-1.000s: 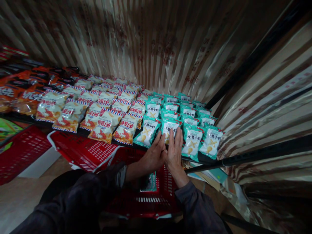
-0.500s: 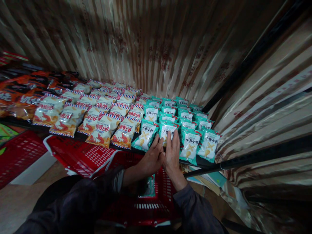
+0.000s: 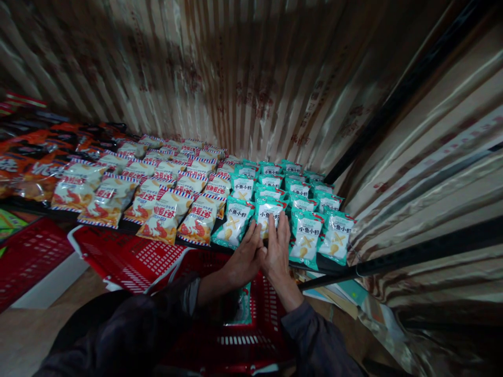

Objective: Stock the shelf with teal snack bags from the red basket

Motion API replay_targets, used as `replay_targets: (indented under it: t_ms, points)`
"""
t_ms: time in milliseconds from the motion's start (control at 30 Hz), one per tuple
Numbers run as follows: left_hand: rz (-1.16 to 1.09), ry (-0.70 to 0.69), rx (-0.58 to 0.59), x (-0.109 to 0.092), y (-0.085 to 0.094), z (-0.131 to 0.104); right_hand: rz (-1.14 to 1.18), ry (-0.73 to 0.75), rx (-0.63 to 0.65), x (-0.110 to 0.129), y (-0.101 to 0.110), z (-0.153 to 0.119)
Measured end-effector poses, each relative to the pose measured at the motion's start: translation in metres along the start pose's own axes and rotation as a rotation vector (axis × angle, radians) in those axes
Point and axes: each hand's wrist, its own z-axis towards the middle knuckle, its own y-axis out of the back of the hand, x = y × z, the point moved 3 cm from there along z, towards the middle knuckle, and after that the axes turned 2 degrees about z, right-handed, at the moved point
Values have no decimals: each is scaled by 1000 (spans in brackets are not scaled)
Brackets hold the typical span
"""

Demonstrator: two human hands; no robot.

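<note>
Both hands rest at the front edge of a dark shelf, on a teal and white snack bag (image 3: 269, 210) in the front row. My right hand (image 3: 276, 248) lies over its lower part with fingers stretched out. Against the same bag's left side is my left hand (image 3: 247, 255), its fingers partly hidden and pointing up and inward. The two hands touch near the thumbs. Another teal bag (image 3: 233, 222) stands just left of them, and one more (image 3: 306, 238) is to the right. Further teal bags sit in rows behind.
White and orange snack bags (image 3: 163, 213) fill the shelf's middle, with orange and black bags (image 3: 47, 170) at far left. Red baskets (image 3: 129, 256) are below, one holding a teal bag (image 3: 243, 306). Black poles (image 3: 424, 250) and a striped curtain (image 3: 251, 78) enclose the right and back.
The view has shifted slightly, so the shelf appears a little lower. Both hands remain on the same teal bag with hardly any movement.
</note>
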Motion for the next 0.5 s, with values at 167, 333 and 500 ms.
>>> replay_targets:
  t_ms: [167,333,500]
  points:
    - [-22,13,33,-6,1,-1,-20,-30,18,-1,1,-3]
    - [-29,13,47,-8,2,0,-28,-35,59,-4,2,-1]
    - [3,3,37,-5,3,1,-59,-41,63,-3,3,1]
